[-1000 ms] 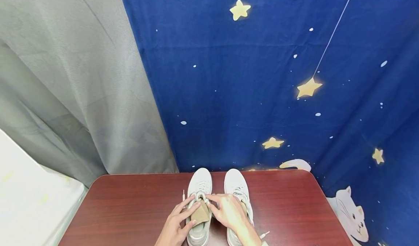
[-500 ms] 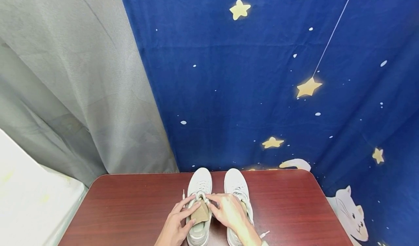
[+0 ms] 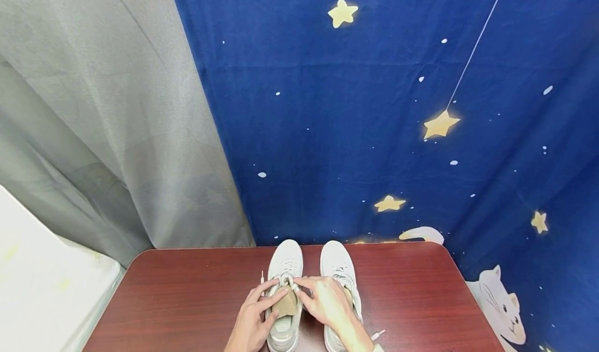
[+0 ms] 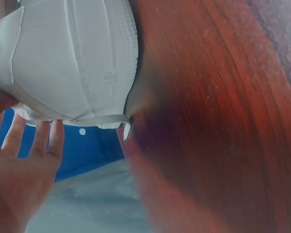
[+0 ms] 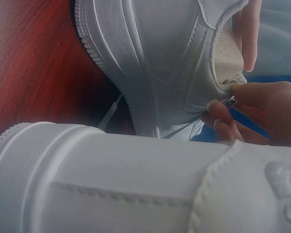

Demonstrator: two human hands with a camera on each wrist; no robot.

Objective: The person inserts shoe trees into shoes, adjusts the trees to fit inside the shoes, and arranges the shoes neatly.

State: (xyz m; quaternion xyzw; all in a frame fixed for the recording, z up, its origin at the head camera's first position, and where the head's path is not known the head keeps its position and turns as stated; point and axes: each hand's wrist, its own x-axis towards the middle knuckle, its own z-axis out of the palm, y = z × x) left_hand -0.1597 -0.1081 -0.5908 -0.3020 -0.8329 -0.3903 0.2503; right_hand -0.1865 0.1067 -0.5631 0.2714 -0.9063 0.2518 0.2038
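Note:
Two white sneakers stand side by side, toes pointing away. On the left sneaker, a tan flap, seemingly the tongue, covers part of the opening. My left hand lies along its left side with fairly straight fingers, tips touching the collar and flap. From the right, my right hand pinches the same sneaker's opening edge near the laces; the right wrist view shows thumb and finger there. Whether a lace is between them is unclear. The right sneaker is partly hidden under my right hand.
The sneakers stand on a dark red wooden table, toes near its far edge. Lace ends stick out sideways. A grey curtain and a blue star-patterned curtain hang behind. Something white stands at left.
Both hands and both sneakers keep practically the same places. The thumb of my left hand has shifted very slightly upward at the tan flap.

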